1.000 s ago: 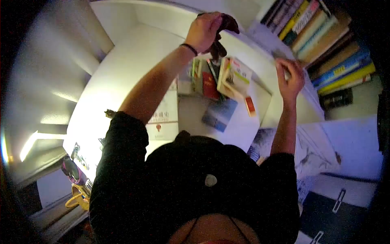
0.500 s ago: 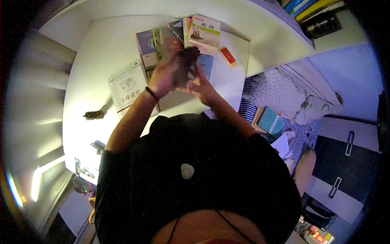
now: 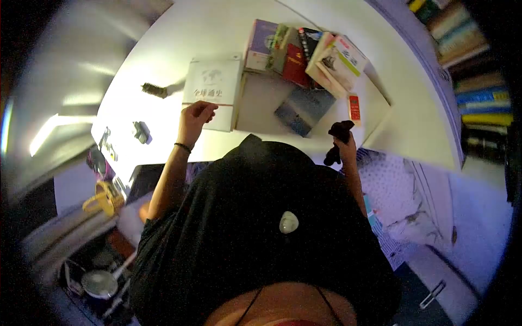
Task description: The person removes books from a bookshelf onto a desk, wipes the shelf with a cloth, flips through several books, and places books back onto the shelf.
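My left hand (image 3: 194, 120), a dark bracelet at its wrist, is over the lower left edge of a white book (image 3: 212, 76) with a map on its cover. Its fingers are curled together and nothing shows in them. My right hand (image 3: 346, 149) is closed round a dark crumpled cloth (image 3: 340, 132), whose ends stick out above and below the grip. Left of that hand lies a dark blue book (image 3: 305, 110). Behind it are a red book (image 3: 296, 64), a purple book (image 3: 263, 43) and a white book with a green band (image 3: 343, 61).
A small red and white box (image 3: 354, 107) lies near the right side of the white table (image 3: 261, 106). A round brush (image 3: 154, 90) and a small dark object (image 3: 140, 132) are at the left. Shelved books (image 3: 481, 103) stand at the far right.
My hands were together at the dark cloth above the books. They have parted: the left moved over the white book, the right carried the cloth rightward. The view has also shifted.
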Demonstrator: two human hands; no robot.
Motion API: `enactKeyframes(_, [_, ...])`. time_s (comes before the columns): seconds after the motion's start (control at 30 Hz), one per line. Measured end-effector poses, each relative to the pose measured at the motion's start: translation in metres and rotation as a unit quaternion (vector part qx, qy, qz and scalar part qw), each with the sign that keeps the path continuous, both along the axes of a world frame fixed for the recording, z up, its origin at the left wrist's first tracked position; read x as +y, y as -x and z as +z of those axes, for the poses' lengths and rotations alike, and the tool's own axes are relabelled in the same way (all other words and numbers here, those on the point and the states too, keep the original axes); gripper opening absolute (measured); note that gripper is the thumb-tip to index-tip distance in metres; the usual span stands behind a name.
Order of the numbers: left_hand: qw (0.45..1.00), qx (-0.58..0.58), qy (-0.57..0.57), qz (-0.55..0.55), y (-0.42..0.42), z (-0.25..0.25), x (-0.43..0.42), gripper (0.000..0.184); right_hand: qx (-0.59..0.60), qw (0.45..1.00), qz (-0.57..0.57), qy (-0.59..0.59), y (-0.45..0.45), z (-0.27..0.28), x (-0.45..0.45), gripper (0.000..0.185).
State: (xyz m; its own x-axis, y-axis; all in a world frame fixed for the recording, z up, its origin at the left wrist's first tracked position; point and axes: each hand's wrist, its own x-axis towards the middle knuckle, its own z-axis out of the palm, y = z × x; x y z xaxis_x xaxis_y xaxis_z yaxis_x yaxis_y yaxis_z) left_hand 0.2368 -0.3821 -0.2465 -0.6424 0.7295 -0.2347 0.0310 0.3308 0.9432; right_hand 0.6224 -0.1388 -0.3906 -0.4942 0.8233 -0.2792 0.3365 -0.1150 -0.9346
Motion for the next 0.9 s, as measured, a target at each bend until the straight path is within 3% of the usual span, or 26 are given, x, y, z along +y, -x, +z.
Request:
enactKeyframes(0.03, [1.000, 0.000, 0.004, 0.021, -0.002, -0.009, -0.011, 0.015, -0.118, 0.989, 0.056, -0.071, -0.004, -0.013, 0.009, 0.061])
enactKeyframes(0.07, [0.997, 0.012, 0.002, 0.070, -0.003, -0.022, -0.024, 0.015, -0.116, 0.988, 0.076, -0.070, 0.000, -0.016, 0.013, 0.061])
enactKeyframes(0.13, [0.988, 0.018, -0.009, 0.152, -0.007, -0.027, -0.042, 0.016, -0.258, 0.950, 0.134, -0.114, 0.005, -0.016, 0.019, 0.074])
enactKeyframes(0.23, [0.974, 0.054, -0.002, 0.219, 0.000, -0.042, -0.069, 0.017, -0.257, 0.930, 0.189, -0.181, 0.000, -0.036, 0.033, 0.080])
enactKeyframes(0.27, [0.971, 0.086, -0.042, 0.217, 0.006, -0.047, -0.078, 0.019, -0.328, 0.901, 0.239, -0.150, 0.011, -0.005, 0.036, 0.077])
enactKeyframes(0.3, [0.963, 0.108, -0.004, 0.246, 0.011, -0.049, -0.081, 0.020, -0.328, 0.898, 0.250, -0.151, 0.013, -0.006, 0.040, 0.077])
enactKeyframes(0.37, [0.943, 0.200, 0.026, 0.264, 0.023, -0.058, -0.086, 0.021, -0.340, 0.849, 0.219, -0.341, 0.016, -0.008, 0.049, 0.066])
enactKeyframes(0.4, [0.936, 0.255, 0.038, 0.241, 0.041, -0.087, -0.097, 0.024, -0.246, 0.917, 0.176, -0.260, 0.032, 0.013, 0.047, 0.040])
enactKeyframes(0.43, [0.935, 0.240, 0.115, 0.233, 0.044, -0.079, -0.093, 0.032, -0.241, 0.936, 0.151, -0.206, 0.054, 0.038, 0.046, 0.022])
enactKeyframes(0.53, [0.937, 0.238, 0.164, 0.195, 0.072, -0.118, -0.084, 0.047, -0.114, 0.974, 0.176, -0.087, 0.105, 0.054, 0.049, 0.015])
enactKeyframes(0.63, [0.930, 0.252, 0.182, 0.194, 0.074, -0.128, -0.063, 0.054, 0.001, 0.963, 0.265, 0.052, 0.161, 0.056, 0.038, 0.018])
enactKeyframes(0.7, [0.944, 0.197, 0.234, 0.122, 0.063, -0.098, -0.050, 0.053, 0.027, 0.944, 0.267, 0.191, 0.203, 0.085, 0.006, 0.026])
enactKeyframes(0.73, [0.936, 0.234, 0.218, 0.150, 0.063, -0.115, -0.054, 0.047, 0.028, 0.928, 0.291, 0.232, 0.220, 0.085, -0.004, 0.032])
enactKeyframes(0.83, [0.947, 0.196, 0.181, 0.180, 0.043, -0.089, -0.050, 0.042, -0.025, 0.901, 0.323, 0.290, 0.259, 0.070, -0.039, 0.054])
enactKeyframes(0.9, [0.941, 0.201, 0.189, 0.195, 0.038, -0.102, -0.054, 0.038, -0.061, 0.881, 0.341, 0.323, 0.277, 0.060, -0.057, 0.057])
